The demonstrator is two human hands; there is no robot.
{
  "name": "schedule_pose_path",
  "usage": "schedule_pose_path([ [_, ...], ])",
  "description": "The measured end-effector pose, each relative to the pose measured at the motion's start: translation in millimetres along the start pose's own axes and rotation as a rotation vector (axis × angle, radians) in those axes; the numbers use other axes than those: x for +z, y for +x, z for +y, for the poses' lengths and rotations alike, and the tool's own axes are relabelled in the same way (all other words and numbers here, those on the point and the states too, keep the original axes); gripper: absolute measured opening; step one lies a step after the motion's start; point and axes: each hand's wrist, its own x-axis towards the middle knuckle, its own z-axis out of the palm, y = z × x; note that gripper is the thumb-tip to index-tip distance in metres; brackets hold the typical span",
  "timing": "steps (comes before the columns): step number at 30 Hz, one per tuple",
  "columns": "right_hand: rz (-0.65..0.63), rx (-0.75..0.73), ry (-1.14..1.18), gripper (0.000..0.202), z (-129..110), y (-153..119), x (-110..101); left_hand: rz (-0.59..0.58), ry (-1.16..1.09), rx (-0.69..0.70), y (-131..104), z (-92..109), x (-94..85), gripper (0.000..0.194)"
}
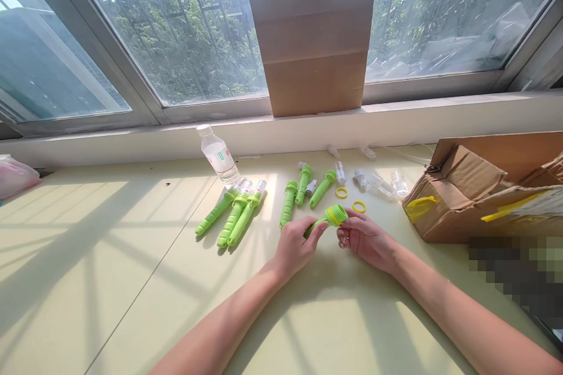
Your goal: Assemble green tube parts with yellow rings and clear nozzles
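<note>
My left hand (299, 243) is closed around the handle of a green plastic flashlight-like tube (336, 215) with a wide threaded head. A yellow band circles that head. The thumb and fingers of my right hand (365, 237) pinch the head's rim from the right. Just beyond lie two loose yellow rings (359, 207). Three more green tubes (323, 188) rest behind my hands, without clear caps on their heads. Left of them, three green tubes (240, 217) with clear caps lie side by side. Several loose clear plastic caps (382, 185) are scattered at the back right.
A water bottle (220, 158) stands near the windowsill. An open cardboard box (479, 205) with yellow tape occupies the right side. Against the window leans a cardboard sheet (314, 82). A plastic bag (16, 179) lies at the far left. A pixelated dark area covers the right edge.
</note>
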Motion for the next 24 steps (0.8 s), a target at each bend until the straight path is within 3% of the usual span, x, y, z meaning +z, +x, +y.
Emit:
schedule_pose_path([
  [7,-0.066,0.008,-0.034,0.025,0.5,-3.6,-2.3,-0.116,-0.182,-0.027,2.8,1.0,-5.5,0.058],
  [10,-0.112,0.018,-0.062,0.026,-1.3,-4.3,-0.9,-0.143,-0.249,-0.073,3.6,1.8,-6.0,0.048],
  [12,-0.131,0.006,-0.066,0.022,-2.4,-3.8,-0.2,-0.101,-0.263,-0.084,3.7,2.5,-5.3,0.034],
  [17,-0.109,-0.007,-0.055,0.018,-2.5,-1.3,-0.6,0.042,-0.23,-0.104,3.7,2.6,-0.6,0.032],
  [20,-0.066,-0.007,-0.022,0.019,-1.4,-0.4,-1.2,0.106,-0.135,-0.048,3.3,3.1,0.7,0.025],
  [24,-0.022,-0.006,0.012,0.022,-0.3,-0.3,-1.0,0.083,-0.089,-0.003,1.4,4.9,-0.9,0.023],
])
